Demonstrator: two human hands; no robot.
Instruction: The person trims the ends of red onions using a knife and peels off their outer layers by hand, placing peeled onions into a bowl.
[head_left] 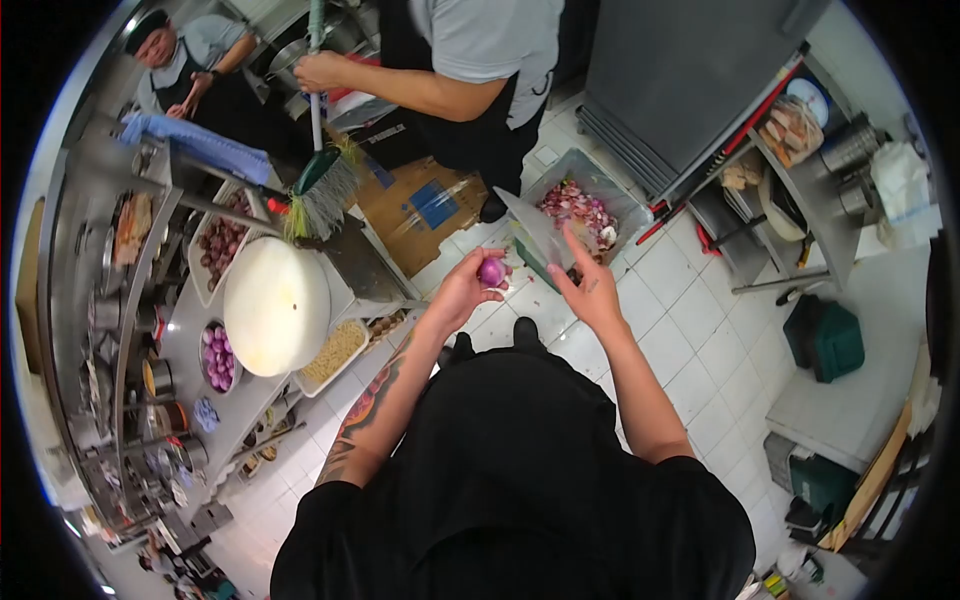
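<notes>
My left hand (pixel 461 290) is closed around a small purple onion (pixel 492 271), its shiny skin showing between thumb and fingers. My right hand (pixel 594 292) is a little to the right, forefinger and thumb stretched apart and the other fingers mostly hidden. Beside its fingertips is a pale flat panel (pixel 540 228) with a green edge; whether the hand touches it, I cannot tell. Just beyond, a grey bin (pixel 632 205) on the floor holds onion skins and scraps (pixel 580 212).
On the left counter, a large white round block (pixel 276 306) stands among a bowl of purple onions (pixel 217 355), a tub of darker onions (pixel 222 245) and a tray of pale pieces (pixel 336 350). Ahead, a person (pixel 490 60) holds a broom (pixel 318 180) near flattened cardboard (pixel 415 215). Another person (pixel 190 60) stands farther left.
</notes>
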